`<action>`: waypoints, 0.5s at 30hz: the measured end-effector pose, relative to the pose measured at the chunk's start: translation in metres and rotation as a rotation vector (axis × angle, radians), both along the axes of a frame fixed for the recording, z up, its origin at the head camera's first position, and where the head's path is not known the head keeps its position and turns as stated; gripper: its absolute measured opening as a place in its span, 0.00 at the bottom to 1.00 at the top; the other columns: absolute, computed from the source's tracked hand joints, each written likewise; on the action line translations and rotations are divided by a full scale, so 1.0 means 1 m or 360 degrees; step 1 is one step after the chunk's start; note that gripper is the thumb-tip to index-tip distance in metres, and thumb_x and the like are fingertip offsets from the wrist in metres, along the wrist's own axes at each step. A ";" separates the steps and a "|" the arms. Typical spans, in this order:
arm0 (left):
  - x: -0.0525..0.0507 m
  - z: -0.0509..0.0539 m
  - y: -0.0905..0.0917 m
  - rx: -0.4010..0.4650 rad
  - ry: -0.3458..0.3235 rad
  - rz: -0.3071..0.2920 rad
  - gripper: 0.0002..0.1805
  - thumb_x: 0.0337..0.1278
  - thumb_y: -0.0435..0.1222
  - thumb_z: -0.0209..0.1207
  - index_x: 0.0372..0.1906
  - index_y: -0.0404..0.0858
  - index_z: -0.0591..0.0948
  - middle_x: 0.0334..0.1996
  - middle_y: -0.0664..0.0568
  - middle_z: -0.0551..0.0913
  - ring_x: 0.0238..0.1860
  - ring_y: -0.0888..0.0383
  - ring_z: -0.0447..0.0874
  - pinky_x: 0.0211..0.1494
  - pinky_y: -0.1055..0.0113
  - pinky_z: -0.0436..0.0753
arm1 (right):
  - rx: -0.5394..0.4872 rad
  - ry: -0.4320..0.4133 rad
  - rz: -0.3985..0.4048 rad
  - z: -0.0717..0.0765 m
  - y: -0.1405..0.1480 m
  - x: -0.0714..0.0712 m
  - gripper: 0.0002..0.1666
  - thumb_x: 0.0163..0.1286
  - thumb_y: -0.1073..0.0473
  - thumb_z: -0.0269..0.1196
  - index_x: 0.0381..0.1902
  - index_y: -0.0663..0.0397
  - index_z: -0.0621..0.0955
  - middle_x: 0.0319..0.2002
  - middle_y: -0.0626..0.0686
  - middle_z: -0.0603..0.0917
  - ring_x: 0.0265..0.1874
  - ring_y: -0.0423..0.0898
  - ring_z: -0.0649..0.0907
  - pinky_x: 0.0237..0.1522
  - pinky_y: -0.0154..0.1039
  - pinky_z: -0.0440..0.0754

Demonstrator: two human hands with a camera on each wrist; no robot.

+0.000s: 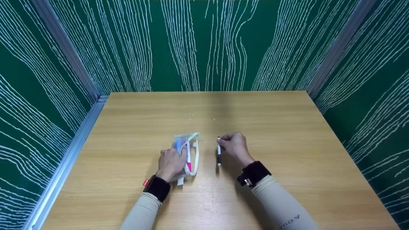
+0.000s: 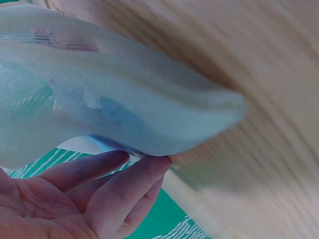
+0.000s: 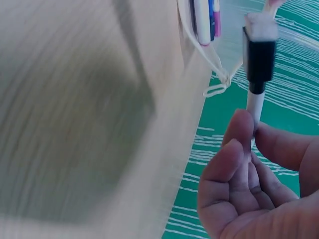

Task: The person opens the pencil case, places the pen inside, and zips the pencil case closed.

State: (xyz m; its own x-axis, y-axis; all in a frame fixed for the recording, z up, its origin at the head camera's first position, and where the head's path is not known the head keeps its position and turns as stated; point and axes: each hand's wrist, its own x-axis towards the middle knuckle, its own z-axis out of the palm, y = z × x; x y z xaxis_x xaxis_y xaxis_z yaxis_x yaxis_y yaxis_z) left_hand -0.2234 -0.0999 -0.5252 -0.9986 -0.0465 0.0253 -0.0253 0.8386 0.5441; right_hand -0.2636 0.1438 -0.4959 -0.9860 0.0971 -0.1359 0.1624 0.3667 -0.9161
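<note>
My left hand holds a translucent pencil pouch on its side, its mouth turned to the right. In the left wrist view the fingers press against the pouch's outer wall; the thumb is hidden there. Inside the pouch lie a blue item and a white pen with a pink end. To the right of the pouch, my right hand pinches a white whiteboard marker between thumb and fingers. Its black cap carries a pale eraser tip, which points toward me.
A wooden table extends around both hands. Green walls with white wavy lines close in the back and sides. A few tiny pale specks lie beyond the pouch. A thin cord hangs at the pouch's end.
</note>
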 end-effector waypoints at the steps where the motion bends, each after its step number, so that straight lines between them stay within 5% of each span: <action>1: 0.000 0.000 0.000 0.0013 -0.0010 -0.0003 0.30 0.77 0.54 0.43 0.17 0.42 0.69 0.23 0.43 0.79 0.32 0.44 0.79 0.41 0.52 0.77 | -0.0016 0.0010 -0.0003 -0.001 -0.002 0.000 0.06 0.65 0.65 0.72 0.37 0.63 0.89 0.30 0.56 0.89 0.27 0.50 0.89 0.36 0.47 0.88; 8: 0.000 -0.002 0.000 -0.0057 0.0030 0.0019 0.32 0.75 0.54 0.43 0.15 0.41 0.71 0.30 0.36 0.85 0.39 0.38 0.82 0.45 0.47 0.79 | -0.0115 0.0038 -0.0029 -0.008 -0.017 0.000 0.06 0.63 0.67 0.73 0.36 0.66 0.89 0.29 0.56 0.89 0.25 0.51 0.89 0.35 0.49 0.88; 15: 0.000 -0.001 0.001 -0.0042 0.0007 0.0015 0.31 0.76 0.55 0.42 0.16 0.42 0.70 0.28 0.39 0.83 0.37 0.40 0.81 0.44 0.48 0.79 | -0.0250 0.0029 -0.0101 -0.011 -0.031 -0.002 0.07 0.62 0.68 0.74 0.38 0.66 0.88 0.29 0.58 0.88 0.25 0.53 0.89 0.36 0.51 0.88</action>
State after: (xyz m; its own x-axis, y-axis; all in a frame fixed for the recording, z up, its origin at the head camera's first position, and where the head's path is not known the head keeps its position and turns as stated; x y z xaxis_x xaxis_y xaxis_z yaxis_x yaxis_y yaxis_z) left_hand -0.2239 -0.0994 -0.5264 -0.9980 -0.0552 0.0308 -0.0311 0.8523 0.5221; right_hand -0.2658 0.1133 -0.5069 -0.9810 0.1380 -0.1364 0.1633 0.2081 -0.9644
